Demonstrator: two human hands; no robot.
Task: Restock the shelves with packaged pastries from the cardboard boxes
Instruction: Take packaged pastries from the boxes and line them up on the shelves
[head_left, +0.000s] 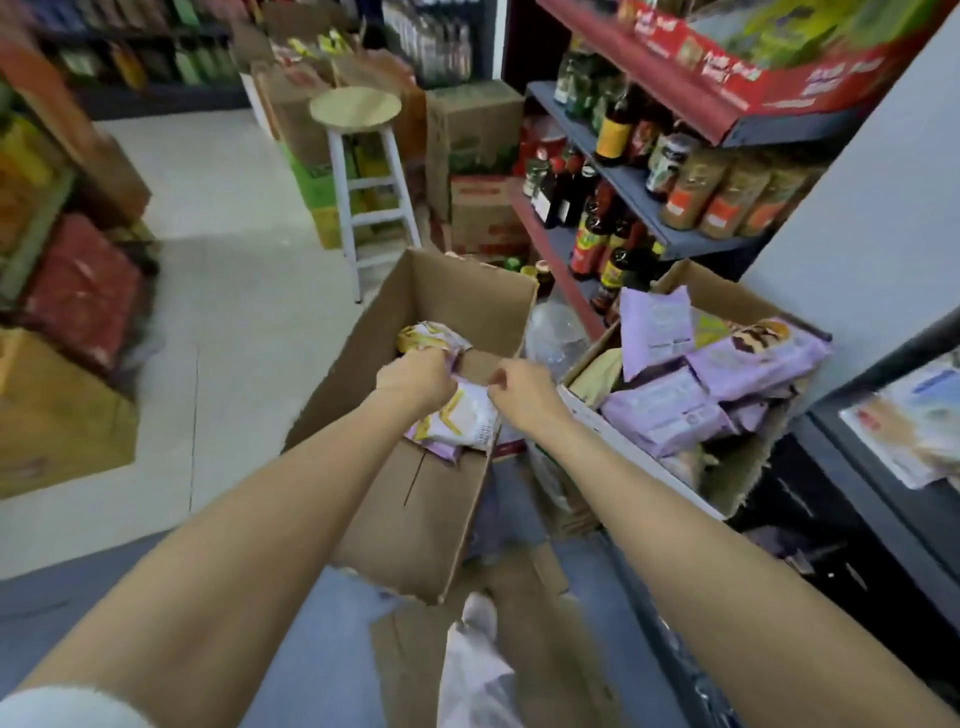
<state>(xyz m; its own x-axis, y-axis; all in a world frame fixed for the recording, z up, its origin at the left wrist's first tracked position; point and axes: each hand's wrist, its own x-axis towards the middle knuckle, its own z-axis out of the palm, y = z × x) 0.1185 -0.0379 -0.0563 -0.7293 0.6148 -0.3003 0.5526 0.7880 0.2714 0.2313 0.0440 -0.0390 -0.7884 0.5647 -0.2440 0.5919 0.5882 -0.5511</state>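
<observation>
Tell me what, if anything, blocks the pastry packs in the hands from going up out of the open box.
Nothing visible does. The left hand grips pastry packs over the open cardboard box; its top flaps are folded out and nothing lies over the packs. The right hand pinches at their edge.

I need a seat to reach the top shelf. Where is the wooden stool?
In the head view the wooden stool stands upper centre on the pale floor, beyond the open cardboard box, in front of stacked cartons left of the bottle shelves.
</observation>
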